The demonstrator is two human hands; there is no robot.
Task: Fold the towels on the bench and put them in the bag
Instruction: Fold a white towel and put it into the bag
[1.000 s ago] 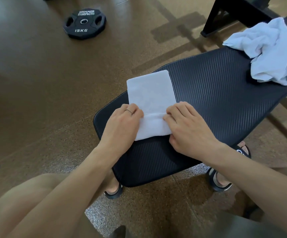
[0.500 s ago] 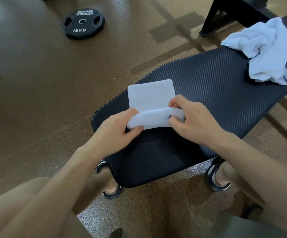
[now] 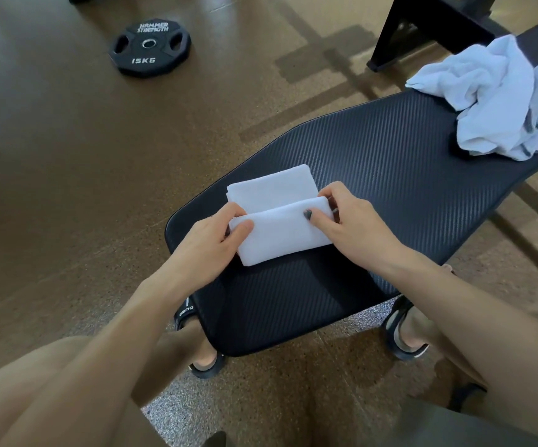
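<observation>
Both bare forearms reach forward from below. The left hand (image 3: 209,243) has its thumb lying on top and its fingers curled underneath, pinching. The right hand (image 3: 351,227) pinches likewise, thumb on top, fingers curled behind.

White folded towel (image 3: 280,217) lies flat near the worktop's (image 3: 390,188) near end, its front half doubled over. Crumpled white towels (image 3: 499,101) are heaped at the far end.

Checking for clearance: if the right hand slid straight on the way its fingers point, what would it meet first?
The right hand points leftward across the folded towel, so it would probably meet the left hand gripping the opposite edge, though depth is uncertain.
</observation>
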